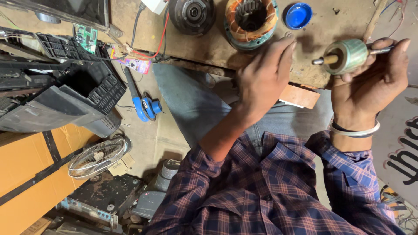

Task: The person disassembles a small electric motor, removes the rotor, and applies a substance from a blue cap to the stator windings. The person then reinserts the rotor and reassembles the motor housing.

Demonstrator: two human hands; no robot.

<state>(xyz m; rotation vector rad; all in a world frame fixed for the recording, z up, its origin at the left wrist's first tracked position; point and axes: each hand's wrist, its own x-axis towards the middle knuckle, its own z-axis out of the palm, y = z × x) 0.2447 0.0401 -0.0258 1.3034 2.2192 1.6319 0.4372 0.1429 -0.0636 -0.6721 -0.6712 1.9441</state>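
- Our right hand (374, 78), at the upper right of the frame, is closed around a motor rotor (347, 55): a greenish-grey cylinder on a thin metal shaft. The fingers wrap its far side and the thumb lies along the shaft end at the right.
- The rotor sits horizontally, raised above the bench, with its free shaft end pointing left toward our other hand.
- Our left hand (263, 80), near the top centre, holds nothing. Its fingers are loosely extended and close together, the fingertips up by the bench edge, apart from the rotor.
- A pale bangle (355, 130) circles the right wrist, and both forearms wear plaid sleeves (270, 182) across the lower middle.
- On the wooden bench (209, 43) along the top lie a stator with copper windings (251, 19), just above our left fingertips, a dark round motor housing (192, 14) to its left, and a blue cap (298, 15) to its right.
- At the left of the frame we see black plastic casings (65, 91), a small green circuit board (85, 38), and a blue tool (146, 106) on the floor.
- In the lower left lie a wire fan guard (96, 157) and an orange cardboard panel (21, 174).
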